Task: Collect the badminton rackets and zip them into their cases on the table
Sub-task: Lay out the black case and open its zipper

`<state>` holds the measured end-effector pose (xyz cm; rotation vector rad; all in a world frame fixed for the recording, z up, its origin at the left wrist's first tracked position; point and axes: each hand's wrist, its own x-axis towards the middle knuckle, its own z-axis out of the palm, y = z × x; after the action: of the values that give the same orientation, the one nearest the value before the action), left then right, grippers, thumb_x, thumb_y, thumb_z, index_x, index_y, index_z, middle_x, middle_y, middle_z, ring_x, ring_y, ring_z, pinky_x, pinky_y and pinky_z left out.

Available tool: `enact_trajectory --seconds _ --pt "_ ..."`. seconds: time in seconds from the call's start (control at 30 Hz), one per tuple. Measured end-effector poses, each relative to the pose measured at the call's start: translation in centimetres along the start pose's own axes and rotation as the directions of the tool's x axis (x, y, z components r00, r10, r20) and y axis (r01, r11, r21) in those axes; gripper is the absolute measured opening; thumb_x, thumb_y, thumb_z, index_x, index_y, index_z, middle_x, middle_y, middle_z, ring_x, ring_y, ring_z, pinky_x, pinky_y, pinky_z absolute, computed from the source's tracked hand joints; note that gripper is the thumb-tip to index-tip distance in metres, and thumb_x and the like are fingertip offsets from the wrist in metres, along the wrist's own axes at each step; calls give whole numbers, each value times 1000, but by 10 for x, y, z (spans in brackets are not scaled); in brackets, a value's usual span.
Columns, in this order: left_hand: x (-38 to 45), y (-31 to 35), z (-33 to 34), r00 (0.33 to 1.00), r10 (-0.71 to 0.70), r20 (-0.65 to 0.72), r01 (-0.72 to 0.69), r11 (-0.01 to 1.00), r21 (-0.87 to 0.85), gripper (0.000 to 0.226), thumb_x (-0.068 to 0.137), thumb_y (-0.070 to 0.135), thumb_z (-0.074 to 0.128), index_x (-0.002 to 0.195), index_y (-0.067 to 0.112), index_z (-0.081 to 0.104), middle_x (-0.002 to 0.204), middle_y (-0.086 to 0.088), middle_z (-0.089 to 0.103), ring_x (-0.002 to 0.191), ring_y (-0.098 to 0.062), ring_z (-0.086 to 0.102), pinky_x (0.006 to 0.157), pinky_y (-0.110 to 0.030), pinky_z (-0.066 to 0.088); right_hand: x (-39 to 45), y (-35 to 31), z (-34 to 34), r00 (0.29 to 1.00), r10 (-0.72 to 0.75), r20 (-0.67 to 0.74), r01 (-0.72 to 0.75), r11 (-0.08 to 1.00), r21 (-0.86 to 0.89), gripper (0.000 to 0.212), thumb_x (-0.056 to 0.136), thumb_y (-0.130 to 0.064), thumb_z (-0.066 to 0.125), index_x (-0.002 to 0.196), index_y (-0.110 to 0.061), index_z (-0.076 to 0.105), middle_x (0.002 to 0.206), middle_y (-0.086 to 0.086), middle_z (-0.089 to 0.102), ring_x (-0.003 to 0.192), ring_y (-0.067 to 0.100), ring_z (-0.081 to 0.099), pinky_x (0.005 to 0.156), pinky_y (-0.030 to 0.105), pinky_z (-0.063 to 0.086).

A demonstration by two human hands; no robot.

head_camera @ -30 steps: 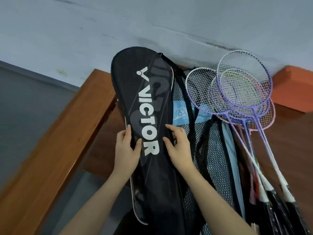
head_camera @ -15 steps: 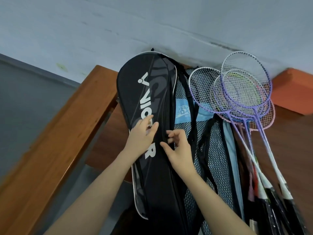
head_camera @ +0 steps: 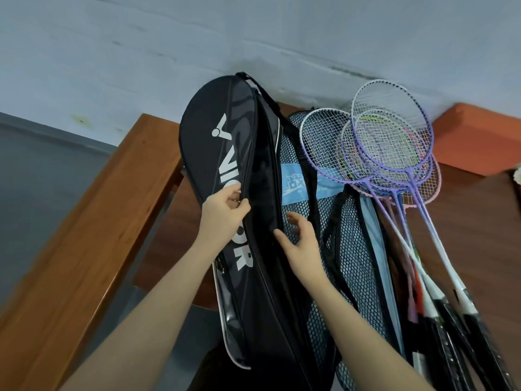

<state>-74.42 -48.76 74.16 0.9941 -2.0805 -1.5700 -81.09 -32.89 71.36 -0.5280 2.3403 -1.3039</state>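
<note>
Black racket case (head_camera: 225, 153) on counter (head_camera: 479, 235), long axis 12 to 6 o'clock; contents hidden. Left hand (head_camera: 222, 215) pinches its flap edge; right hand (head_camera: 303, 244) apparently loose, fingers apart. Rackets (head_camera: 392, 142) at 2 o'clock.

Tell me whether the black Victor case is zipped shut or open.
Open. The left hand pinches the front flap of the black Victor case and lifts it, showing a dark gap; the right hand hovers beside the opening.
</note>
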Motion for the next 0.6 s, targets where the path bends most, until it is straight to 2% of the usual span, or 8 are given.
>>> enact_trajectory --seconds 0.07,0.13,0.17,0.23,0.3,0.43,0.53,0.6 --pt "-6 2 -5 999 -18 -32 17 1000 -23 38 85 11 62 122 18 57 95 4 64 84 -9 64 84 -22 50 1 -4 1 996 70 61 -76 992 98 42 86 -22 66 125 -21 50 95 -10 57 89 5 56 83 18 44" --pt "-12 3 -8 998 20 -59 -21 1000 -12 43 87 12 59 126 26 50 94 8 60 83 -5 61 80 -14 47 1 -10 2 997 31 70 -42 984 170 39 87 -13 64 123 -19 52 77 -7 57 73 4 56 74 17 45" --pt "-15 3 -9 997 43 -70 -43 999 8 44 87 12 58 128 28 48 95 8 59 84 -5 60 79 -12 46 0 -14 3 998 -1 56 -9 982 186 37 87 -9 64 121 -19 54 75 -4 57 72 6 56 74 18 47" --pt "-20 3 -9 993 76 -89 -73 997 41 48 88 14 57 132 27 45 101 6 58 91 -8 59 80 -12 45 -2 -25 7 998 -56 28 50 978 202 35 87 -5 62 118 -20 57 76 -3 57 73 7 55 76 18 49" --pt "-22 4 -7 990 116 -75 -111 991 73 55 87 13 58 138 23 39 110 3 54 98 -11 56 83 -17 47 -6 -37 11 995 -104 1 102 974 204 36 87 -2 61 119 -18 59 78 -10 59 71 -1 54 73 11 46" --pt "-30 9 -6 985 172 34 -175 971 165 84 79 19 67 146 24 18 121 -3 43 106 -12 50 91 -27 44 -8 -49 10 987 -151 -47 157 967 199 37 88 -2 59 122 -16 60 91 -13 63 83 -7 58 84 13 46" --pt "-40 10 -10 980 166 108 -179 976 126 95 78 17 69 148 27 6 121 1 39 103 -7 48 89 -21 40 -9 -52 2 981 -170 -89 183 968 172 37 88 -4 60 121 -22 60 91 -17 63 84 -6 59 83 13 46" --pt "-43 13 -10 972 215 92 -222 972 75 91 80 12 66 149 24 9 116 2 42 104 -3 47 91 -20 41 -12 -55 -7 970 -207 -130 225 964 142 37 88 -3 60 119 -22 60 87 -17 62 80 -5 58 79 10 44"
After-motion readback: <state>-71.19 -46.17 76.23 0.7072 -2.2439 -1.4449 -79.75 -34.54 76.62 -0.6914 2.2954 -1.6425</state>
